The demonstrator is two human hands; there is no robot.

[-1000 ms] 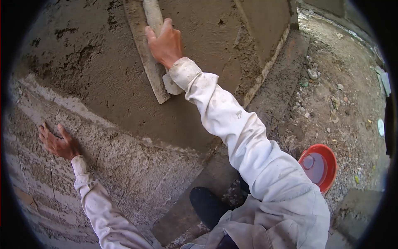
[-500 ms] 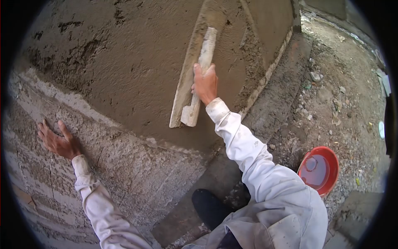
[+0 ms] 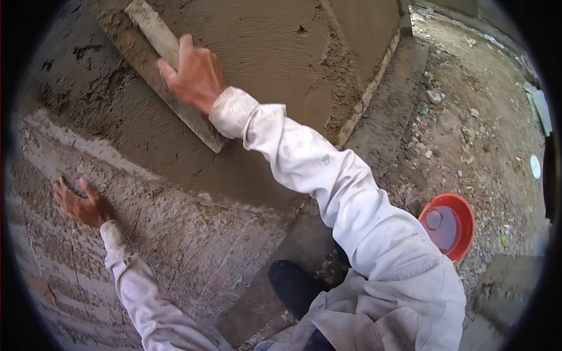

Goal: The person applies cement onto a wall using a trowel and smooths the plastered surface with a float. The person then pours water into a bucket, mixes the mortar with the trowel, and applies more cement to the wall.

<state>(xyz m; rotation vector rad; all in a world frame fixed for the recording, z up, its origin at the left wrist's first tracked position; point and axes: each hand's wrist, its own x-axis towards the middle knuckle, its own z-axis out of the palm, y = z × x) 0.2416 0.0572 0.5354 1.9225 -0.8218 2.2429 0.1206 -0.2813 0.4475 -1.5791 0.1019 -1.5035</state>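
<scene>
My right hand [image 3: 198, 73] is wrapped round the handle of a long plastering float [image 3: 155, 38]. The float lies against the wet mortar wall [image 3: 263, 64], slanting from upper left to lower right. Smooth, finely streaked mortar shows to its right; rougher, pitted mortar [image 3: 64, 76] is at its left. My left hand [image 3: 83, 205] rests with fingers spread on the rough, bare lower part of the wall [image 3: 175, 234], under the mortar's edge. Part of the float's handle is hidden by my right hand.
A red bucket [image 3: 466, 225] with cloudy water stands on the rubble-strewn ground [image 3: 462, 140] at the right. A dark boot [image 3: 293, 286] is below the wall. The wall's corner edge [image 3: 369, 88] runs down at right of centre.
My right hand has swept the float left and up across the mortar, and the float has turned from leaning right to leaning left. My left hand has stayed in place.
</scene>
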